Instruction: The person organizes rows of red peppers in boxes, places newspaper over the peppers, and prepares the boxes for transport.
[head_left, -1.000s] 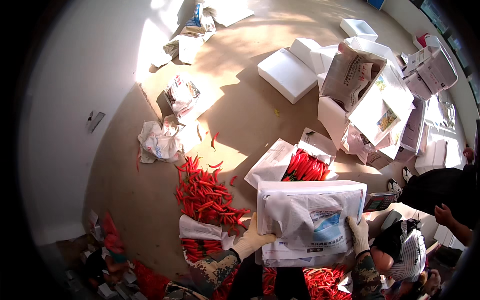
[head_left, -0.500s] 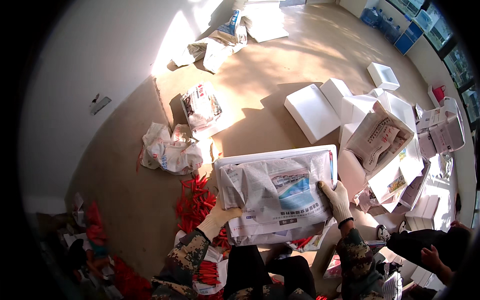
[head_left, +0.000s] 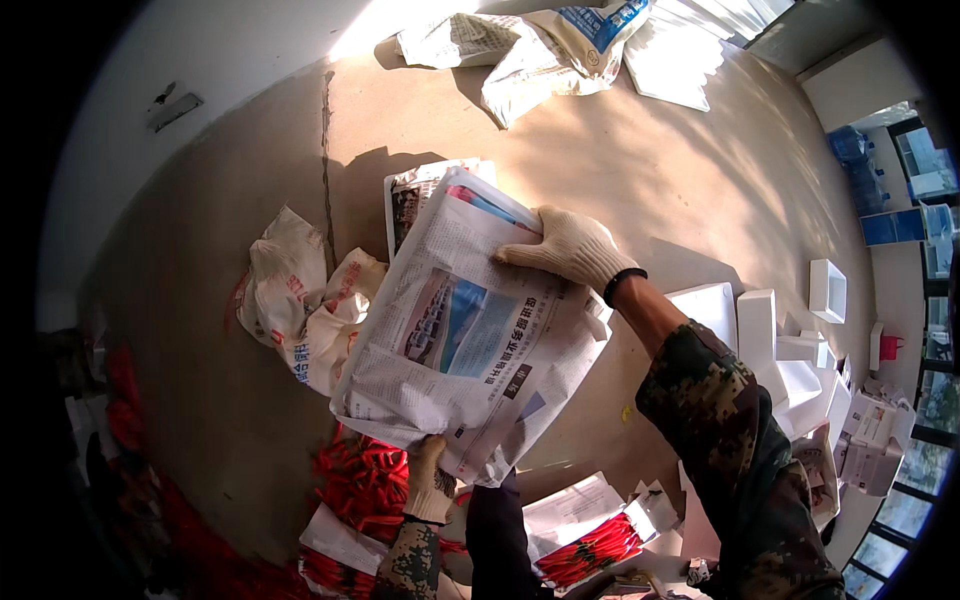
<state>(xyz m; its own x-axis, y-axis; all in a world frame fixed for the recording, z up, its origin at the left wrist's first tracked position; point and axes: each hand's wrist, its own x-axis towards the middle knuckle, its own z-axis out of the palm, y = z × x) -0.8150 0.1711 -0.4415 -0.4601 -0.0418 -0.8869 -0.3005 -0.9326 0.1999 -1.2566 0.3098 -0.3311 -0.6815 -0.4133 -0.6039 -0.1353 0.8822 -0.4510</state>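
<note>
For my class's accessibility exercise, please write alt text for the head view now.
A person's cream-gloved left grip and right grip hold a slanted, newspaper-covered white rectangular box. Slender, glossy red peppers lie below; a crumpled off-white printed sack lies left, with white rectangular boxes at right.

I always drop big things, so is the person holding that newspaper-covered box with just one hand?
No, the left hand and the right hand both hold the newspaper-covered box.
</note>
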